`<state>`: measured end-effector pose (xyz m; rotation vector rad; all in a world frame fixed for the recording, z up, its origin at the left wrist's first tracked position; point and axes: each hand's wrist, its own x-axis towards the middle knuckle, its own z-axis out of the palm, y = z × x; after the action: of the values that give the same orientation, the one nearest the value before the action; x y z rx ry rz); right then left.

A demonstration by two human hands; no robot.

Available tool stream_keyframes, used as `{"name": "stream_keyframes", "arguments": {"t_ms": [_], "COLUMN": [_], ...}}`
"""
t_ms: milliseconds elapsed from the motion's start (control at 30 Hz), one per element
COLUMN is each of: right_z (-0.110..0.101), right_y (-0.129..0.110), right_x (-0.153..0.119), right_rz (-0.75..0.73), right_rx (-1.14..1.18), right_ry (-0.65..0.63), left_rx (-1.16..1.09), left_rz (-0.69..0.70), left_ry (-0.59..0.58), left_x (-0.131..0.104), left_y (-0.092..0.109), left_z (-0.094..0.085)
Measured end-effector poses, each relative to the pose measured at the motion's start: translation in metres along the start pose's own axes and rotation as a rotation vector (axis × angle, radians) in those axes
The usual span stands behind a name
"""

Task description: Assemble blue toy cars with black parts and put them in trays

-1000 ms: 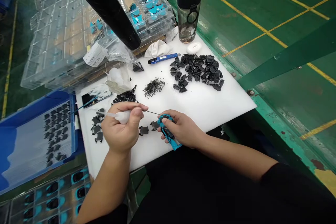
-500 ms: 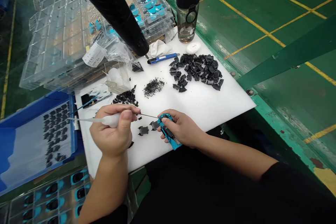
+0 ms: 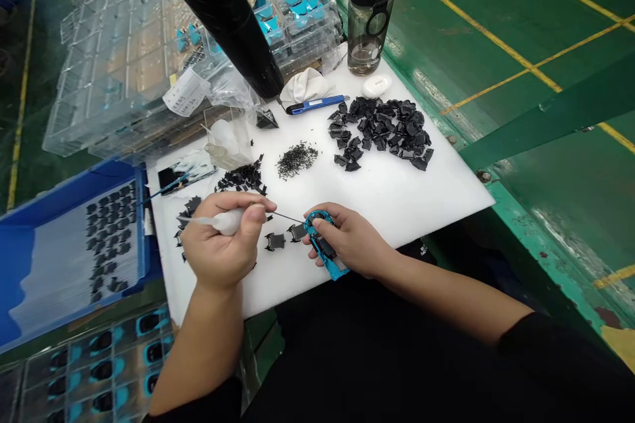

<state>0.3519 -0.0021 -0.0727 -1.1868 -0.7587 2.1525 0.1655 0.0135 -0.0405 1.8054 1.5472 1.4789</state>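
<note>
Our left hand (image 3: 218,248) has edged slightly closer to the blue piece (image 3: 337,269) since the earlier frame, its grip closed, thumb and forefinger pinching the thin tool (image 3: 288,217). Our right hand (image 3: 367,244) has its grip wrapped around the blue piece, thumb on top, above the near edge of the desk (image 3: 421,205), with two dark clips (image 3: 275,241) just left of it. The tool's tip reaches the rim; we cannot tell whether it touches. We'd do best to keep the blue piece steady, brace the left wrist, and make small, light finger movements, keeping our right thumb clear of the point.
</note>
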Motion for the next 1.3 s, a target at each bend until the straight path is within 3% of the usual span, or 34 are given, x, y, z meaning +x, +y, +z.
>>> {"name": "stream_keyframes", "arguments": {"t_ms": [367,500,600,700,867,1000,1133,1300], "right_z": [0.000,0.000,0.000,-0.002,-0.005,-0.005,-0.004,-0.004], "right_y": [0.000,0.001,0.002,0.002,0.004,0.005,0.005,0.004], "right_x": [0.000,0.000,0.000,0.000,0.000,0.000,0.000,-0.001], "right_rz": [0.003,0.001,0.012,-0.002,-0.026,-0.034,-0.046,-0.040], "right_rx": [0.015,0.016,0.006,-0.021,-0.019,-0.017,0.005,0.035], "right_ry": [-0.007,-0.004,0.009,-0.008,-0.019,-0.014,-0.015,-0.028], "left_rx": [-0.045,-0.066,0.218,0.509,0.556,0.576,0.345,0.147], "left_rz": [0.001,0.082,0.125,0.096,0.005,-0.088,-0.223,-0.295], "left_ry": [-0.021,0.179,0.385,0.439,0.347,0.263,0.171,-0.065], "left_x": [-0.001,0.017,0.040,0.068,0.103,0.110,0.086,0.040], "left_y": [-0.004,0.006,0.013,0.008,-0.027,-0.050,-0.057,-0.048], "left_z": [0.002,-0.015,-0.038,-0.056,-0.058,-0.049,-0.041,-0.019]}}
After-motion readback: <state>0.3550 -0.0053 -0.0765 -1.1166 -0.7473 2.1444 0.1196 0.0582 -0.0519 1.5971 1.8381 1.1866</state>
